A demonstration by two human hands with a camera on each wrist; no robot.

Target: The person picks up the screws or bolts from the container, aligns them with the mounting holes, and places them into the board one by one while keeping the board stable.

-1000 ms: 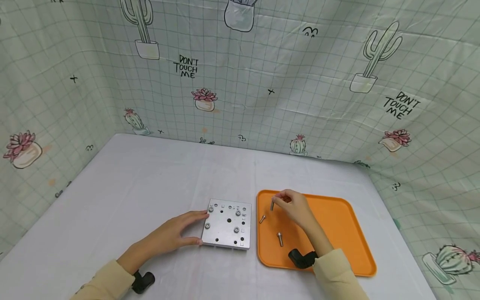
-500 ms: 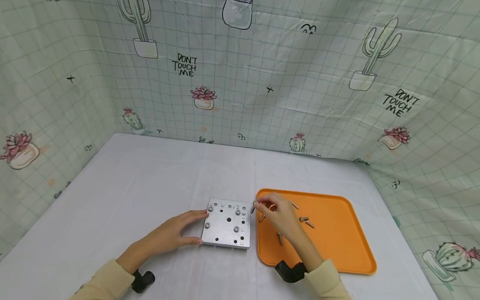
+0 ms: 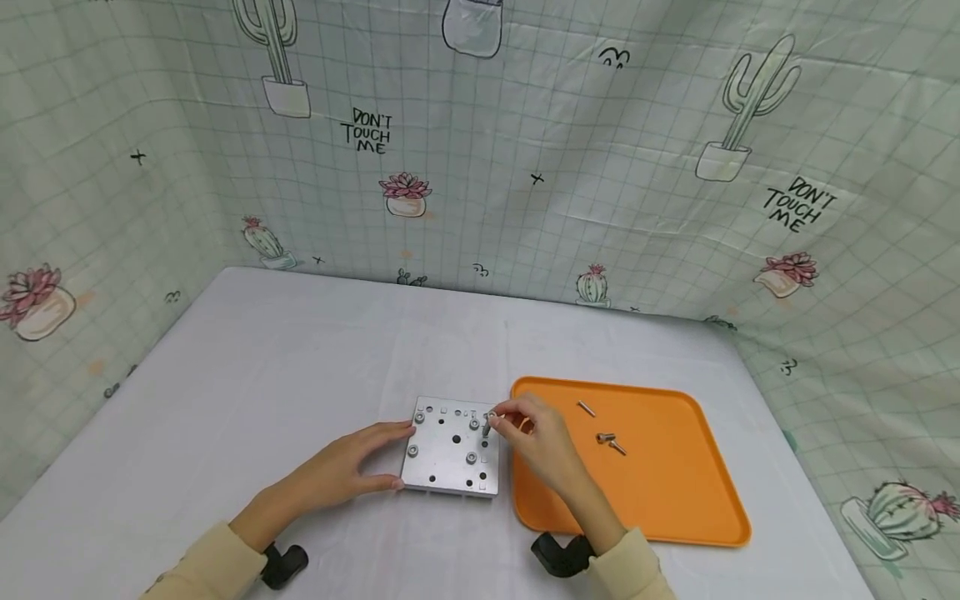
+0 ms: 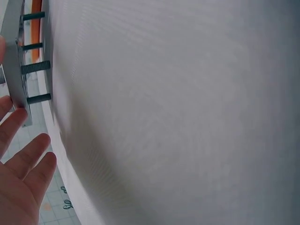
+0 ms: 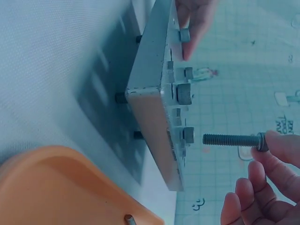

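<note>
In the head view a square silver metal plate with several holes lies on the table. Socket-head bolts stand in some of its holes, and their threaded shanks stick out beneath. My left hand touches the plate's left edge, fingers mostly straight, thumb by the near corner. Between thumb and index finger, my right hand pinches another socket-head bolt by its head. That bolt points shank-first at the plate's right part; a gap shows between its tip and the plate in the right wrist view.
Right of the plate lies an orange tray, partly under the right forearm. Loose bolts lie in it, one near the back and two together at mid-tray. A patterned curtain encloses the table's back and sides.
My right hand has carried the bolt leftward from over the tray to above the plate's right side. My left hand has stayed at the plate's left edge.
</note>
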